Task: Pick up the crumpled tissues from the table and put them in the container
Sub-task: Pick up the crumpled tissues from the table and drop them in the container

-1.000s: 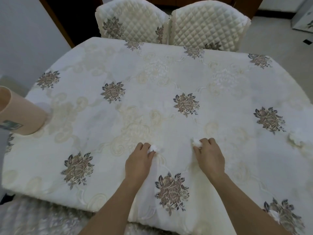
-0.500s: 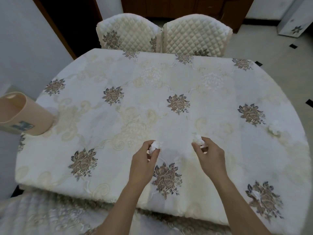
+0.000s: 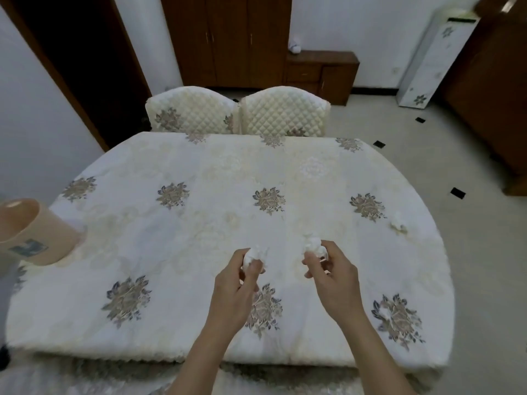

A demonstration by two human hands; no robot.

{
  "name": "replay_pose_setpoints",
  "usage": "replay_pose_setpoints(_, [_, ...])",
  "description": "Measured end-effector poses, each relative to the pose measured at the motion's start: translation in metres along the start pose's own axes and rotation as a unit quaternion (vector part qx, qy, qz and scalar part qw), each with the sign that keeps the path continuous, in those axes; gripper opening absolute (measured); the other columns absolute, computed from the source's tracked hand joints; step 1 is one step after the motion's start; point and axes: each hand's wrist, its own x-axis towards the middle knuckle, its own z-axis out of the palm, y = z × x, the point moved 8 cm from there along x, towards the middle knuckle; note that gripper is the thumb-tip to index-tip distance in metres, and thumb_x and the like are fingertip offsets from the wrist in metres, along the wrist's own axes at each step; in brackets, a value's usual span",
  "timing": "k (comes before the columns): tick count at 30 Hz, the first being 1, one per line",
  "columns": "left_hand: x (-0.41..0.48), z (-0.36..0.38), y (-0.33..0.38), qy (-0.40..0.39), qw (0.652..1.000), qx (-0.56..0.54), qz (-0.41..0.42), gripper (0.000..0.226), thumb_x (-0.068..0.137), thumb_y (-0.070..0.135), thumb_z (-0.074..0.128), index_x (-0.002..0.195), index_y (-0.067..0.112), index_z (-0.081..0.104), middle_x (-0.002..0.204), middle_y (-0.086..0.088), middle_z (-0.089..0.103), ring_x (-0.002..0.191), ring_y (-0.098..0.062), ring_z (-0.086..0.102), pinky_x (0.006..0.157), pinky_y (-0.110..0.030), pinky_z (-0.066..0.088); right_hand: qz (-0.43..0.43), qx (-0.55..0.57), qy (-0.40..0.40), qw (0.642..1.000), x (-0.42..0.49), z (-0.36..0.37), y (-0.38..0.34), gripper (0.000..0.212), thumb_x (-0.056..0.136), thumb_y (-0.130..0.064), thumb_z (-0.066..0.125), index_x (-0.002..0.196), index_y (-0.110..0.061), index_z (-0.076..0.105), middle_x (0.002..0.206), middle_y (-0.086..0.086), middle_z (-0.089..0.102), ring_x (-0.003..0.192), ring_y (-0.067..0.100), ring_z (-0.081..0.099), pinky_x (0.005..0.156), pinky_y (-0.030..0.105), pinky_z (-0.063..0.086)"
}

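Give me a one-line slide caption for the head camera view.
Left hand and right hand each hold a tissue above the table; container waits at left.

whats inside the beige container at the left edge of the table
Only the beige container rim and a strip of bare inner wall show. Its bottom is hidden by its near wall and the picture's edge, so I cannot tell whether any tissue is inside.

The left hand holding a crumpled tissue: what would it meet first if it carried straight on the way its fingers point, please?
Probably nothing at first: the left hand points up-table over bare tablecloth, towards the right-hand quilted chair. Depth is unclear.
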Motion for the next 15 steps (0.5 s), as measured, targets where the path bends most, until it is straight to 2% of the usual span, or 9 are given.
replay_pose_setpoints(3, [-0.015, -0.017, 0.008, 0.032, 0.999, 0.002, 0.004, 0.019, 0.093, 0.04, 0.048, 0.102, 0.029, 0.061, 0.083, 0.007, 0.068, 0.06, -0.016, 0.061, 0.053, -0.022, 0.045, -0.032, 0.01, -0.019, 0.999, -0.006, 0.002, -0.016, 0.004, 0.096, -0.026, 0.061, 0.098, -0.023, 0.064, 0.076, 0.0, 0.069, 0.064, 0.01, 0.067, 0.058, 0.019, 0.05])
replay_pose_setpoints(6, [-0.033, -0.042, 0.012, 0.083, 0.996, 0.023, 0.001, 0.019, 0.093, 0.044, 0.047, 0.101, 0.034, 0.061, 0.078, 0.002, 0.067, 0.061, -0.013, 0.059, 0.054, -0.019, 0.044, -0.068, -0.005, -0.055, 0.996, -0.005, 0.014, -0.028, 0.014, 0.095, -0.039, 0.057, 0.096, -0.026, 0.062, 0.071, 0.001, 0.066, 0.061, 0.013, 0.065, 0.058, 0.031, 0.052])
replay_pose_setpoints(7, [-0.041, -0.052, 0.013, 0.107, 0.994, 0.033, -0.003, 0.018, 0.093, 0.046, 0.047, 0.1, 0.036, 0.061, 0.075, 0.0, 0.066, 0.061, -0.013, 0.058, 0.053, -0.018, 0.043, -0.086, -0.017, -0.072, 0.994, -0.005, 0.02, -0.033, 0.016, 0.095, -0.041, 0.056, 0.095, -0.026, 0.061, 0.068, 0.001, 0.064, 0.059, 0.014, 0.062, 0.057, 0.031, 0.051])
replay_pose_setpoints(8, [-0.051, -0.062, 0.011, 0.13, 0.991, 0.044, -0.009, 0.018, 0.093, 0.049, 0.046, 0.098, 0.039, 0.061, 0.074, -0.003, 0.064, 0.061, -0.016, 0.058, 0.052, -0.02, 0.043, -0.106, -0.029, -0.09, 0.99, -0.006, 0.028, -0.038, 0.015, 0.095, -0.041, 0.055, 0.093, -0.027, 0.06, 0.064, 0.0, 0.061, 0.056, 0.013, 0.058, 0.054, 0.028, 0.048])
replay_pose_setpoints(10, [-0.072, -0.084, 0.005, 0.177, 0.982, 0.07, -0.023, 0.025, 0.091, 0.058, 0.045, 0.098, 0.04, 0.06, 0.073, -0.007, 0.063, 0.062, -0.025, 0.056, 0.055, -0.037, 0.048, -0.14, -0.048, -0.124, 0.981, -0.012, 0.048, -0.047, 0.01, 0.096, -0.037, 0.057, 0.093, -0.027, 0.058, 0.059, 0.0, 0.056, 0.056, 0.015, 0.053, 0.054, 0.022, 0.042])
replay_pose_setpoints(12, [-0.098, -0.105, -0.001, 0.222, 0.97, 0.087, -0.041, 0.029, 0.09, 0.06, 0.045, 0.1, 0.038, 0.061, 0.07, -0.004, 0.062, 0.061, -0.029, 0.055, 0.062, -0.048, 0.05, -0.156, -0.057, -0.164, 0.972, -0.025, 0.072, -0.052, 0.007, 0.094, -0.035, 0.06, 0.095, -0.028, 0.058, 0.058, 0.001, 0.059, 0.059, 0.015, 0.056, 0.058, 0.023, 0.044])
replay_pose_setpoints(13, [-0.112, -0.114, -0.002, 0.24, 0.965, 0.093, -0.049, 0.027, 0.091, 0.057, 0.047, 0.1, 0.036, 0.061, 0.065, 0.001, 0.059, 0.058, -0.026, 0.054, 0.062, -0.048, 0.049, -0.161, -0.057, -0.184, 0.968, -0.032, 0.084, -0.053, 0.008, 0.093, -0.036, 0.062, 0.096, -0.029, 0.059, 0.058, 0.001, 0.061, 0.061, 0.014, 0.058, 0.06, 0.024, 0.046])
replay_pose_setpoints(15, [-0.14, -0.132, -0.005, 0.276, 0.953, 0.109, -0.064, 0.014, 0.097, 0.045, 0.053, 0.097, 0.033, 0.061, 0.054, 0.005, 0.047, 0.05, -0.015, 0.044, 0.053, -0.039, 0.044, -0.169, -0.053, -0.224, 0.958, -0.048, 0.111, -0.058, 0.013, 0.09, -0.038, 0.064, 0.1, -0.03, 0.06, 0.059, -0.001, 0.062, 0.063, 0.011, 0.06, 0.062, 0.027, 0.049])
